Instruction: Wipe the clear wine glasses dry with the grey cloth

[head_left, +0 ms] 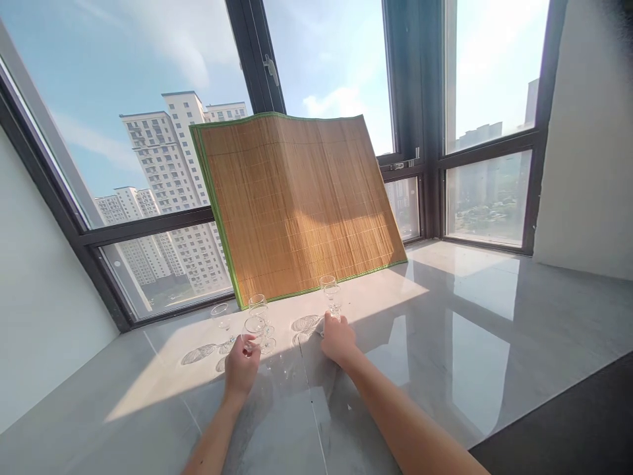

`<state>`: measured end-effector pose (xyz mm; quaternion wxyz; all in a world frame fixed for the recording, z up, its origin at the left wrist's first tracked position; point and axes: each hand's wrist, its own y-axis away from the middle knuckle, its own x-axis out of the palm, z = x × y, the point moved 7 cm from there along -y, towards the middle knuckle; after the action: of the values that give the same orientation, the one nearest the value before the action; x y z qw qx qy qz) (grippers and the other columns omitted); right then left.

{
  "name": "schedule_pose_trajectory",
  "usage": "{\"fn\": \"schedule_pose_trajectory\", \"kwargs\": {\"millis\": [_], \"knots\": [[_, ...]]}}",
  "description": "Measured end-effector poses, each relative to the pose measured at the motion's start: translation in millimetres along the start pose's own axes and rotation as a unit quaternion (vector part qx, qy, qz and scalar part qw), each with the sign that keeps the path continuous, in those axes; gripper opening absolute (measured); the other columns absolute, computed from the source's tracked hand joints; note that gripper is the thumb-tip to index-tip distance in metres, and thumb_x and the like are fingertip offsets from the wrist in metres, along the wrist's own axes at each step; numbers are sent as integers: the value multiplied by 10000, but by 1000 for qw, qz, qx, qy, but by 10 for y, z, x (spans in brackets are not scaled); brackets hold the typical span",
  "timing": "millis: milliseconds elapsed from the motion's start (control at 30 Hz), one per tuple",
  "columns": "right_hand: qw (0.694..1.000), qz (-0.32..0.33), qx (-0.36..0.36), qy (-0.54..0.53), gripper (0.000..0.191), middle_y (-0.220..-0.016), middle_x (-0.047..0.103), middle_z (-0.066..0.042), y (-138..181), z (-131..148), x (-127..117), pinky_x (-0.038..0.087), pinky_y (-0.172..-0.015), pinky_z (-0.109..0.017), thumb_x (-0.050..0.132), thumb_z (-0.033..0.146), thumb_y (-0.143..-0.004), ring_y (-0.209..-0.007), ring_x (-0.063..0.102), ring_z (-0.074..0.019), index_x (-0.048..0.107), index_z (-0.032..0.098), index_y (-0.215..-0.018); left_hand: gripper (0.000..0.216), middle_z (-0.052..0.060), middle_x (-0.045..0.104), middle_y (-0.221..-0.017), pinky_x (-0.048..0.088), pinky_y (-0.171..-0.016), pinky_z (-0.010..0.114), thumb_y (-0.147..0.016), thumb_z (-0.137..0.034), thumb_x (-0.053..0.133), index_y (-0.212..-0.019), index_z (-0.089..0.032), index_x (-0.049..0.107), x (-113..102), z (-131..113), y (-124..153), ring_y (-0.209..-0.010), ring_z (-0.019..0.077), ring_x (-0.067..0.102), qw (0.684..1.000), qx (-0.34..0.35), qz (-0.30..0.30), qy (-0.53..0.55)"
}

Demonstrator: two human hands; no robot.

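Clock directions are read from the first item, with twelve toward the top of the view.

The front left stemmed glass (255, 324), clear and upright, is in the left hand (242, 363). That hand's thumb and fingers are drawn narrow about the glass's lower part; the exact grip point is partly hidden. At twelve o'clock, just behind and overlapping it in view, is the rear left stemmed glass (258, 305). Between nine and ten o'clock, near but apart, is the outer stemmed glass (220, 315).

Between two and three o'clock, well apart, is the front right stemmed glass (333, 294), in the right hand (338, 338). The fingers are curled in around its lower part and conceal the stem. Directly behind, overlapping it in view, is the rear right stemmed glass (327, 282).

All the glassware is on a pale, glossy windowsill (148, 429). Patterned glass shadows (198, 354) fall at eight o'clock; further ones lie at three, beside the right hand.

At one o'clock a folded bamboo mat (301, 198) with green edging leans against the window, its lower edge on the sill surface, its right part brightly sunlit. At twelve, the dark window frame (257, 59) carries a pale handle (270, 70). High-rise buildings (168, 152) show through the panes at eleven. Plain white walls stand at nine (39, 284) and two (588, 152).
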<state>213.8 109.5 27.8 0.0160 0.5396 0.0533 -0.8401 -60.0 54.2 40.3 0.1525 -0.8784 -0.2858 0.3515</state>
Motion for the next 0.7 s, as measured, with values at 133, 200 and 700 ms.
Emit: {"fn": "schedule_pose_trajectory", "kwargs": {"millis": [133,200,700], "knots": [[999,-15,-2,35,719,-1325,565,-180,62,69,-10,372,-949,-472,574,165,-795,-1364,311,-374,343,155,-1475,224,-22,629,-727,439,-631,258,-724,-340,542,-919,-235,576,44,0,1,-638,166,581,1000,15,6,2],[999,-19,-7,39,717,-1285,588,-186,98,108,-10,359,-952,-483,572,151,-795,-1366,310,-375,344,170,-1475,212,-21,632,-729,437,-623,255,-728,-335,539,-910,-232,576,52,-14,4,-631,163,580,1000,21,6,-2],[909,-77,-230,-338,739,-798,603,34,345,718,10,376,-610,-227,499,107,-706,-681,549,-149,275,255,-1394,495,1,531,-527,209,-539,249,-909,-525,401,-686,-174,668,140,-319,143,-524,130,435,974,138,59,-170]]}}
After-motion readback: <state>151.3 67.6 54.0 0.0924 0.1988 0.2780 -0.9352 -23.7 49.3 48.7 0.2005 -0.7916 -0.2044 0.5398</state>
